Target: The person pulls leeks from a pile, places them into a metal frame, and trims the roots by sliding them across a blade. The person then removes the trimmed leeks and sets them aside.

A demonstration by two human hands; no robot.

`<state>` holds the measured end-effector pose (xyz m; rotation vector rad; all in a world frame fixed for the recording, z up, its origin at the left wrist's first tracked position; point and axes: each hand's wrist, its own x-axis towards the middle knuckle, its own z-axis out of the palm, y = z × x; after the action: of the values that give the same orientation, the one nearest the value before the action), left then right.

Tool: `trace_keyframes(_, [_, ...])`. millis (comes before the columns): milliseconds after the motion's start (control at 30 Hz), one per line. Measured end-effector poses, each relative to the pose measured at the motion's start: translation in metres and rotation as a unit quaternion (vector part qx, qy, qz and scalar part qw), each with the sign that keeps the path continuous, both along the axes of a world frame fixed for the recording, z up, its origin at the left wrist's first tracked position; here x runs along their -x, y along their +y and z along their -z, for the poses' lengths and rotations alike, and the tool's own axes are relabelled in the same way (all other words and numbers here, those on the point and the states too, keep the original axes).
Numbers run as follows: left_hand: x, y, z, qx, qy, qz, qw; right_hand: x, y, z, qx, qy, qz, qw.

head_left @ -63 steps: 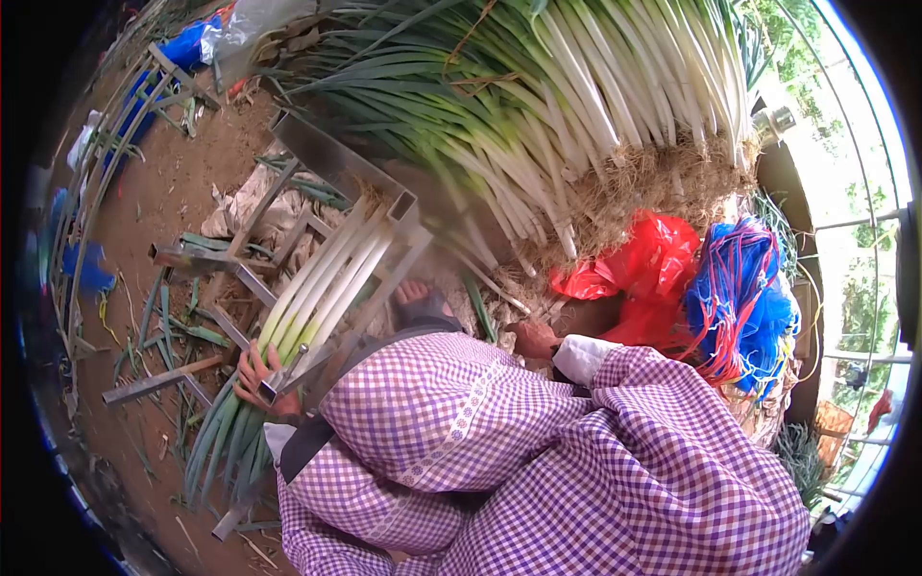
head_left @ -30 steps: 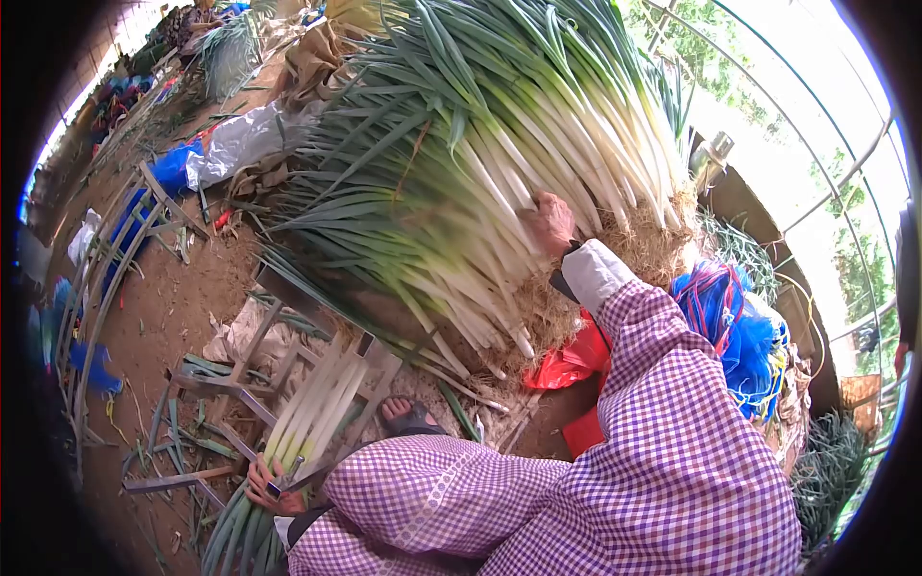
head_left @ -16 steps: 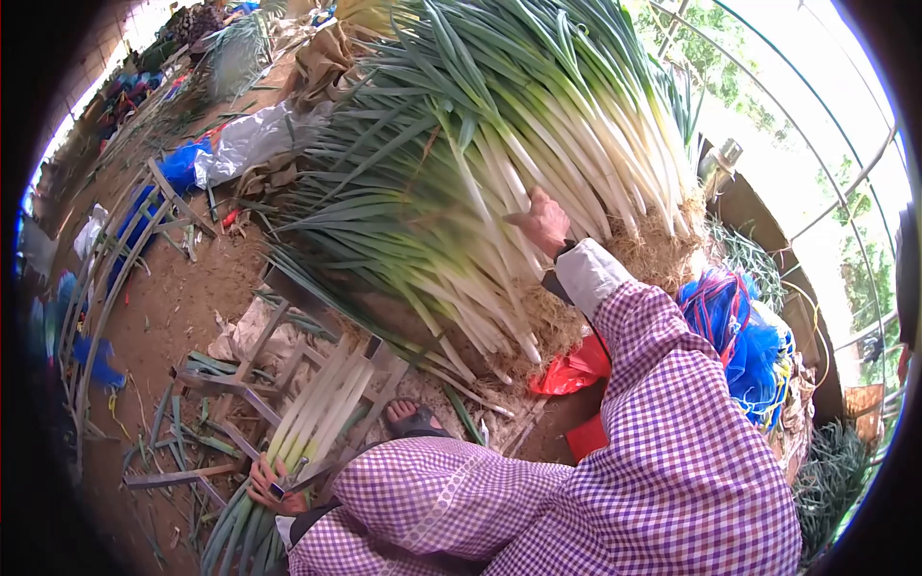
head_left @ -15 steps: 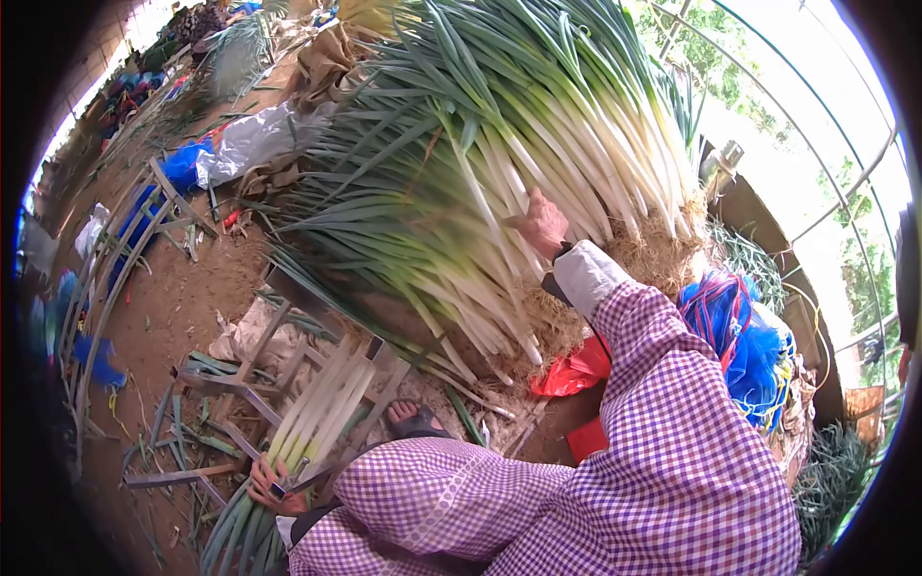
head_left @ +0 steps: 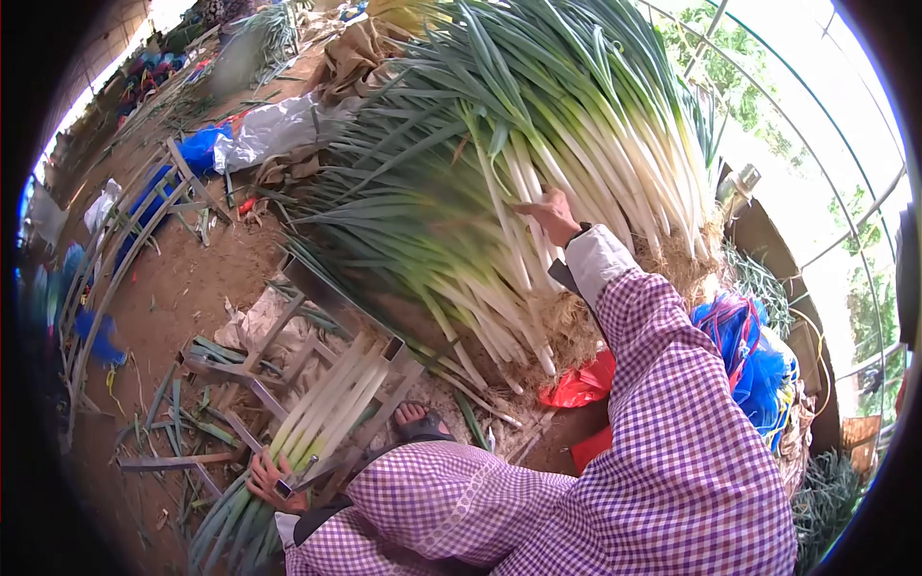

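Note:
A bunch of long green onions [head_left: 331, 398] lies across a metal frame [head_left: 259, 389] at the lower left, white stems up and leaves hanging toward the bottom edge. Around its leafy end my left hand [head_left: 274, 480] is closed, next to a square metal tube end. Further up, my right hand [head_left: 554, 217] reaches into a big heap of green onions [head_left: 615, 144] with roots on. Its fingers are bent at a white stalk near the heap's middle and look closed on it; the fingertips are partly hidden.
Red plastic [head_left: 584, 379] lies beneath the roots. Blue netting [head_left: 744, 336] sits to the right of my sleeve. A sandalled foot [head_left: 418, 420] rests beside the metal frame. Curved metal bars [head_left: 125, 250] stand at the left, and a silver sheet [head_left: 274, 134] lies behind.
My right hand has turned and its fingers have drawn in at a stalk. My left hand stays on the bunch. The whole view has shifted slightly.

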<state>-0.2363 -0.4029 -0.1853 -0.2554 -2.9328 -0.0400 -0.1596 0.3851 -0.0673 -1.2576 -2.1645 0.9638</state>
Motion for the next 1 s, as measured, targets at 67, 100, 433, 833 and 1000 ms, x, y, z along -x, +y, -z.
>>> trace_keyframes(67, [-0.003, 0.004, -0.003, 0.001, 0.01, -0.001, 1.0, 0.007, -0.019, -0.02, -0.056, -0.065, 0.031, 0.996])
trace_keyframes(100, [-0.003, 0.006, -0.005, 0.0, 0.018, -0.003, 1.0, 0.007, -0.035, -0.054, -0.062, -0.13, 0.017, 0.989])
trace_keyframes(433, [-0.007, 0.018, -0.03, -0.026, 0.025, 0.01, 0.999, 0.005, -0.059, -0.105, -0.121, -0.19, -0.03, 0.974])
trace_keyframes(833, [-0.012, 0.015, -0.032, -0.018, -0.015, -0.008, 1.0, -0.102, -0.197, -0.13, -0.009, -0.019, -0.065, 0.998])
trace_keyframes(1000, [-0.009, 0.013, -0.023, -0.003, -0.01, -0.018, 1.0, -0.173, -0.259, -0.149, 0.16, 0.026, -0.136, 0.977])
